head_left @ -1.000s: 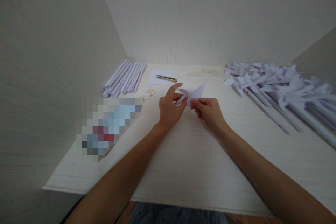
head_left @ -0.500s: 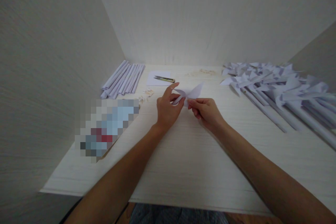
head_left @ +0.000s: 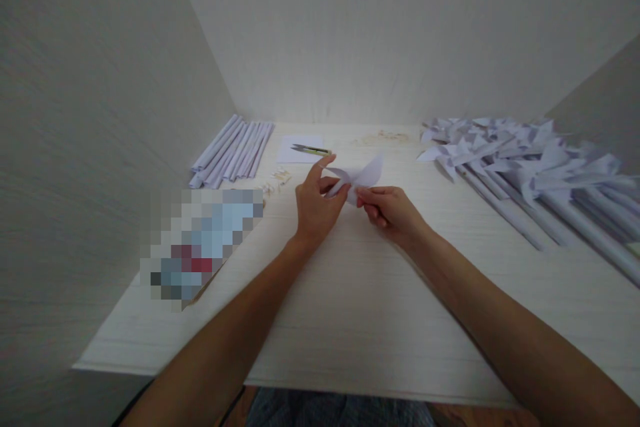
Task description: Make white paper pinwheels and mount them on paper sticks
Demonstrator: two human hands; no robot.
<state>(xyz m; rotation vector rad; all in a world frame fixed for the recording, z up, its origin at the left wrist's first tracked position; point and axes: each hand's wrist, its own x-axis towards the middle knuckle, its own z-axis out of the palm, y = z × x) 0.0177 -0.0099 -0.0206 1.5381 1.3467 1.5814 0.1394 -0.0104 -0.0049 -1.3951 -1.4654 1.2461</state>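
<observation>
The left hand [head_left: 316,210] is curled, thumb and fingers pinching one paper pinwheel [head_left: 369,172] at the counter's [head_left: 350,307] middle; the right hand [head_left: 393,208] has its fingertips closed on the same paper. Just beyond, one pair of thread snips [head_left: 323,152] lies across one white sheet [head_left: 291,157]. Far left are roughly ten rolled paper tubes [head_left: 233,150], overlapping; nearer, small scattered bits [head_left: 280,177] and one pixelated object [head_left: 215,240]. A heap of pinwheels [head_left: 545,173], too tangled to count, fills the far right.
</observation>
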